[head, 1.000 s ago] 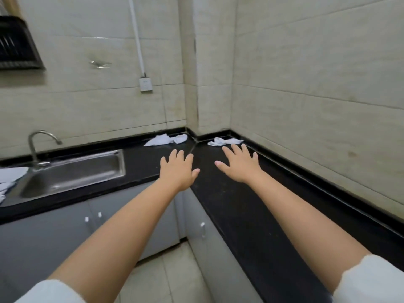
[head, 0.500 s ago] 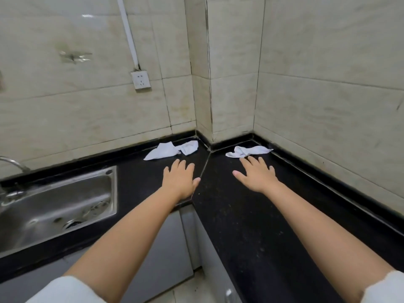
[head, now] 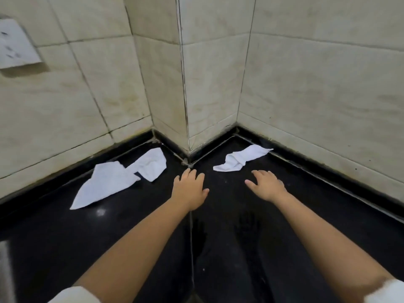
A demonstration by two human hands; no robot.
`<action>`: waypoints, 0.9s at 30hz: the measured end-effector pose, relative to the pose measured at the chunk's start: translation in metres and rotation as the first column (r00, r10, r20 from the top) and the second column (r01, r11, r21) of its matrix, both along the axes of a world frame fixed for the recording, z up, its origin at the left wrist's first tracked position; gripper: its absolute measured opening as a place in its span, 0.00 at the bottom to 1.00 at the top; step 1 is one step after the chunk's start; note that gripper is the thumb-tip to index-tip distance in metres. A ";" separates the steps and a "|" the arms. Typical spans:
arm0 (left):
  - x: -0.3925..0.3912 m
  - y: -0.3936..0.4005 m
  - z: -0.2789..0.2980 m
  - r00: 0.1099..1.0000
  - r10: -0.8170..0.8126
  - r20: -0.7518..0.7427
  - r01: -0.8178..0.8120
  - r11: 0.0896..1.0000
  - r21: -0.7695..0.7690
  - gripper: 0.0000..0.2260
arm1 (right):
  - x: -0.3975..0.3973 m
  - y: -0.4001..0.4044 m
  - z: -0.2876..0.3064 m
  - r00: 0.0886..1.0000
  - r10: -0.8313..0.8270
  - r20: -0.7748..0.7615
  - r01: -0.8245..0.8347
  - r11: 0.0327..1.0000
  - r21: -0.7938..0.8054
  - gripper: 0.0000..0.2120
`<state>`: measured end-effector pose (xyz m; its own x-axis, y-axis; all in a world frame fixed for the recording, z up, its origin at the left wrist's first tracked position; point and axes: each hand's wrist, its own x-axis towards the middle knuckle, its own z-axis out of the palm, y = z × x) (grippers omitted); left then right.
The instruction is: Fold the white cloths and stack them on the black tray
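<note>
Three white cloths lie crumpled on the black countertop (head: 229,248) near the tiled corner. A flat pointed cloth (head: 102,186) lies at the left, touching a bunched cloth (head: 150,165) beside it. A third, twisted cloth (head: 240,158) lies at the right of the corner. My left hand (head: 189,190) hovers palm down between the left cloths and the corner, holding nothing. My right hand (head: 266,184) is spread palm down just in front of the twisted cloth, apart from it. No black tray is in view.
Tiled walls meet in a projecting corner (head: 185,106) right behind the cloths. A white wall socket (head: 15,44) is at the upper left. A raised black ledge (head: 328,171) runs along the right wall. A seam (head: 192,248) splits the countertop.
The view has closed in on the corner; the sink and cabinets have left the frame. Both hands have advanced toward the cloths, and the right hand is now close to the twisted cloth.
</note>
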<state>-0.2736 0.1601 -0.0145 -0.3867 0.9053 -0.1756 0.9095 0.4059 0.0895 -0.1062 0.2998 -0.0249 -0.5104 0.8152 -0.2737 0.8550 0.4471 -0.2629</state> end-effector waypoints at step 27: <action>-0.050 0.157 -0.121 0.939 -0.266 0.217 0.207 0.944 0.259 0.12 | -0.010 0.074 -0.039 0.984 -0.008 -0.177 0.038 0.986 0.163 0.07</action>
<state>-0.3231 0.3171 -0.1358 -0.1279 0.9917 -0.0150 0.9141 0.1238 0.3862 -0.1160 0.3740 -0.0635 -0.5189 0.8538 -0.0424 0.8129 0.4775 -0.3335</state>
